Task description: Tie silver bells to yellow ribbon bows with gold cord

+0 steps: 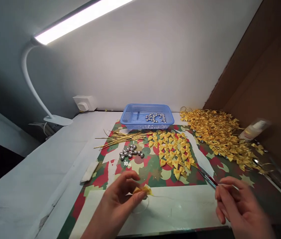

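My left hand (124, 200) pinches a yellow ribbon bow (149, 190) between thumb and fingers, above the white sheet. A thin clear loop hangs beneath the bow, and a fine strand runs from it to the right. My right hand (237, 205) is closed, thumb against fingertips; what lies between them I cannot make out. A slim metal tool with a dark red part (208, 176) reaches up to these fingertips, and whether it is gripped is unclear. Rows of yellow bows (171, 151) lie beyond my hands. Left of them sit several silver bells (130, 152).
Gold twist ties (120, 138) lie behind the bells. A blue basket (127, 116) with silver bells stands by the wall. At right are a large heap of gold bows (212, 129), a white bottle (253, 130) and a cardboard panel (262, 66). A lamp (28, 73) arches over the left side.
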A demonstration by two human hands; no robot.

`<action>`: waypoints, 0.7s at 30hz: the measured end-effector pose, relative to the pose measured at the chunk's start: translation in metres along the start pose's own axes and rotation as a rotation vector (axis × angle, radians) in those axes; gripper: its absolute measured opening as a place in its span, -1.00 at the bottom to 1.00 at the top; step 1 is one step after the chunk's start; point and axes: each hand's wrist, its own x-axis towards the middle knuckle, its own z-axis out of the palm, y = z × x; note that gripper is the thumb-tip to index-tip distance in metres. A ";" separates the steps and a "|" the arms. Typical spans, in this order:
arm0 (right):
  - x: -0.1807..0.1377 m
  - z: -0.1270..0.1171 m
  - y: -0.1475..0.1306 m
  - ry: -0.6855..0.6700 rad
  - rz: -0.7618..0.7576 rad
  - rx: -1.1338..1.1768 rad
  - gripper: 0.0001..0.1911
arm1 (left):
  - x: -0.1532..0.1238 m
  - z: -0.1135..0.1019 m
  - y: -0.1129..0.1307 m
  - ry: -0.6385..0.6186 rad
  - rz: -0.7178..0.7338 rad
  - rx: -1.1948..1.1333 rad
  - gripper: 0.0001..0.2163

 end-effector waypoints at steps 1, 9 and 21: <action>0.005 -0.006 0.006 0.009 -0.031 -0.129 -0.67 | -0.001 0.010 0.001 -0.048 0.006 0.001 -0.84; 0.047 -0.015 0.040 0.119 -0.740 -1.099 -0.38 | 0.008 0.053 0.000 -0.263 -0.007 0.065 -0.91; 0.050 -0.026 0.024 0.083 -0.845 -0.913 -0.77 | 0.017 0.060 -0.009 -0.306 0.035 0.172 -0.91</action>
